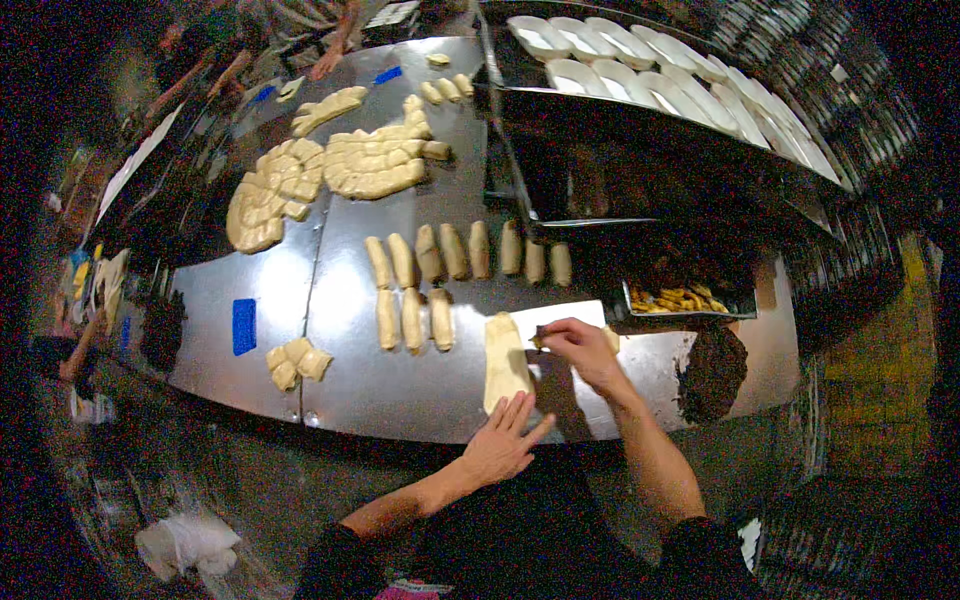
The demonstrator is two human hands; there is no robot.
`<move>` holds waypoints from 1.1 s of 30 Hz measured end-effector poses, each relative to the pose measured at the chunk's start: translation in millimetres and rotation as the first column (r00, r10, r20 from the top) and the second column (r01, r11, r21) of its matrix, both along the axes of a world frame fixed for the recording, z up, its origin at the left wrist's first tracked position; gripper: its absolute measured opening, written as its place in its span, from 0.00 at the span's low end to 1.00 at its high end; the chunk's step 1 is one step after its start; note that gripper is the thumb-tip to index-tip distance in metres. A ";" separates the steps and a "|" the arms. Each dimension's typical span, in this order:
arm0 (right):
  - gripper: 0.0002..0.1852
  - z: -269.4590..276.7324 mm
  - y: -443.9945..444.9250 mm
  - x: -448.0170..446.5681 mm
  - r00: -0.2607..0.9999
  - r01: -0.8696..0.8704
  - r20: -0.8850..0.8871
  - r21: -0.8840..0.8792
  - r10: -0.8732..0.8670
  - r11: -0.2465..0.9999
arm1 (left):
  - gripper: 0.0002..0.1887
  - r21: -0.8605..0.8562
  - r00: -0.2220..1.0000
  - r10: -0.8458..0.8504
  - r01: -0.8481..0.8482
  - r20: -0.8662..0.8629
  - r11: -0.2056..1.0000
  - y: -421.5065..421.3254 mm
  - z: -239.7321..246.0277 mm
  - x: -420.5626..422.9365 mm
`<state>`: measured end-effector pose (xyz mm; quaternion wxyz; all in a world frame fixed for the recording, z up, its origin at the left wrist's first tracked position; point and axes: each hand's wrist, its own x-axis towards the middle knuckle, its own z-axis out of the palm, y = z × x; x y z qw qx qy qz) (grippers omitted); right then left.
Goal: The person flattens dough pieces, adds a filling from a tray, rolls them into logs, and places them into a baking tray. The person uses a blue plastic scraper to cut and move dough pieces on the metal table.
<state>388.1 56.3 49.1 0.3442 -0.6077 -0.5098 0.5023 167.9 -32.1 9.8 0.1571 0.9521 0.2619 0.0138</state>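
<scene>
A flattened strip of pale dough (pixel 504 352) lies lengthwise before me on the metal worktable (pixel 420 390). My left hand (pixel 501 444) rests at its near end, fingertips touching the dough and fingers apart. To the right of the strip, my right hand (pixel 583 351) pinches a small dark clump (pixel 538 337) above the table. Under that hand is a bright white flat surface (pixel 577 310), whose kind I cannot tell. A large mound of dark, crumbly or pasty filling (pixel 712 373) sits further right. A bit of pale dough (pixel 612 340) is partly hidden behind my right hand.
Rolled dough pieces (pixel 451 251) lie in two rows beyond the strip. Cut dough (pixel 375 161) covers the far left, near a blue scraper (pixel 244 327). A metal pan (pixel 679 315) holds yellow-brown pieces. White moulds (pixel 664 94) stand on a raised tray. Another person's hand (pixel 327 64) is across the table.
</scene>
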 end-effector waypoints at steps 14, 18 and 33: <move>0.31 -34.4 -5.7 -78.5 0.339 -0.422 0.932 0.026 0.131 0.906 | 0.30 -0.012 0.999 -0.043 0.043 -0.013 0.999 -8.4 -4.8 -16.4; 0.35 -35.8 -2.7 -72.8 0.351 -0.399 0.922 -0.012 0.165 0.917 | 0.32 -0.081 0.998 0.054 -0.051 0.035 0.995 -13.5 -2.4 -20.6; 0.12 12.1 49.8 266.7 0.162 0.212 0.977 0.103 -0.139 0.972 | 0.37 -0.162 0.978 0.192 -0.202 -0.076 0.966 -9.5 15.1 -11.4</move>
